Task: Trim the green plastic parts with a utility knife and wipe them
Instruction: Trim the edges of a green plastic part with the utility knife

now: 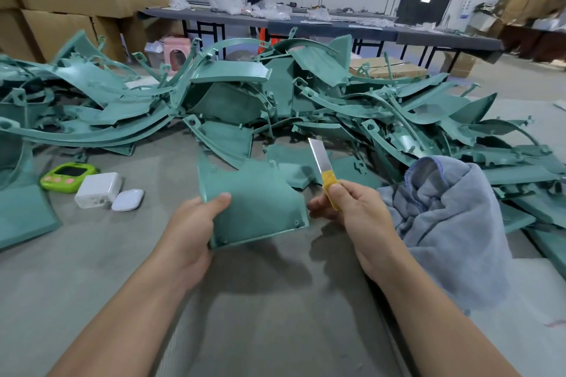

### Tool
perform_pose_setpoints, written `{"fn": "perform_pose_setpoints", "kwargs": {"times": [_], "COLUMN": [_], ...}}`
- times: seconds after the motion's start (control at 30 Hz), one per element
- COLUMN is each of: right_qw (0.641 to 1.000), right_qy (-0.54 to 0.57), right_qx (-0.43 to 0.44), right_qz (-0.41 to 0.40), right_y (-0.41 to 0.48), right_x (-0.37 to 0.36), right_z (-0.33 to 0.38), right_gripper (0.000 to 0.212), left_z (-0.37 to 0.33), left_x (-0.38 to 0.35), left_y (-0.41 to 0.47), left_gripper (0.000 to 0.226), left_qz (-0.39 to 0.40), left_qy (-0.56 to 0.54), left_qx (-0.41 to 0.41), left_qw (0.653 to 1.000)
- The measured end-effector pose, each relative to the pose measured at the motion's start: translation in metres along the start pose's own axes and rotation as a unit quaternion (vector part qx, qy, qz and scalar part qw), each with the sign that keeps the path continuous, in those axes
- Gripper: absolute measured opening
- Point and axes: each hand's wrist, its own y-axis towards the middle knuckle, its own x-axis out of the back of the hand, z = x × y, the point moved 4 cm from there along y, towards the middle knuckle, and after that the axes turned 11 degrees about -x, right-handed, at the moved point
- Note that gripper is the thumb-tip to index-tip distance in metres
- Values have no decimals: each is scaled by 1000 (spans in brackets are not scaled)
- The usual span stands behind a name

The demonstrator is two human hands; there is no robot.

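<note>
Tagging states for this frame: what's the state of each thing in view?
green panel: held up, left hand gripping its edge.
utility knife: in right hand, blade extended, clear of panel.
cloth: bunched beside right wrist.
green pile: heaped, no hand on it.

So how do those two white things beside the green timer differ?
The white block is boxy, with small holes in its front; the white case is a smooth rounded pebble. The block stands taller; the case lies flatter. The block is next to the green timer, the case on its other side. Both are white and rest on the grey table.
</note>
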Motion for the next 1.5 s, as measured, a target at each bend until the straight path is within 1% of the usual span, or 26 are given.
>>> {"fn": "perform_pose_setpoints", "kwargs": {"times": [0.07,0.13,0.2,0.27,0.33,0.43,0.47,0.53,0.57,0.6,0.63,0.67,0.7,0.73,0.83,0.87,0.97,1.0,1.03,1.1,1.17,1.23,1.3,1.4,1.47,1.5], "right_qw": [998,988,975,964,956,956,960,967,964,956,952,952,955,959,968,968,968,973,984,999,979,969,976,987,990,991], "right_qy": [-3,-42,-98,-158,-221,-248,-231,-195,-203,-230,-254,-263,-258,-244,-187,-197,-238,-219,-172,-13,122,152,149,124,106,101], "right_qx": [64,136,154,140,139,157,160,151,137,127,129,138,144,145,111,98,77,54,29,-31,-80,-97,-100,-87,-83,-81], "right_qz": [22,68,125,164,137,-10,-17,60,107,127,113,68,24,16,123,123,-19,-45,-42,39,143,172,124,52,39,29], "right_y": [-2,-7,-14,-17,-18,-13,-13,-15,-18,-21,-21,-18,-16,-15,-20,-21,-12,-11,-12,-15,-22,-25,-20,-11,-7,-6], "right_x": [-1,-1,0,3,5,11,13,11,7,2,1,3,5,6,1,-2,4,5,4,-3,-18,-27,-27,-14,-8,-6], "right_z": [8,17,24,23,19,18,20,21,21,18,16,15,16,16,16,13,4,3,3,0,-1,-4,-4,0,2,1], "right_gripper": [40,35,28,25,25,29,28,23,23,22,20,21,24,26,21,22,31,32,31,25,20,19,22,35,37,37], "left_z": [-3,-7,-10,-13,-16,-18,-18,-19,-19,-19,-19,-20,-20,-21,-21,-20,-22,-22,-23,-22,-19,-16,-14,-11,-10,-9], "left_x": [3,7,10,13,15,17,18,18,18,19,20,21,22,22,18,17,14,13,13,10,5,-2,-10,-16,-14,-14], "left_y": [0,2,4,5,5,5,5,5,5,5,5,6,6,6,3,2,0,-1,-2,-3,-5,-8,-12,-18,-19,-18], "left_gripper": [22,21,20,18,18,17,17,16,17,17,17,17,17,17,18,18,18,17,17,17,21,23,26,35,36,28], "left_qz": [-20,-41,-55,-66,-63,-64,-67,-62,-56,-51,-50,-51,-53,-54,-54,-56,-74,-81,-87,-89,-77,-51,10,133,156,139], "left_qy": [-18,-18,-29,-45,-49,-44,-44,-40,-36,-33,-28,-24,-20,-14,-5,-11,-31,-38,-44,-66,-100,-101,-82,-21,32,52], "left_qx": [7,-9,-21,-24,-22,-25,-26,-25,-24,-24,-25,-27,-31,-38,-54,-57,-67,-70,-75,-74,-52,-34,-17,18,26,20], "left_qw": [1000,999,998,997,997,997,996,997,997,998,998,998,998,998,997,997,994,993,992,991,991,993,996,991,987,989]}}
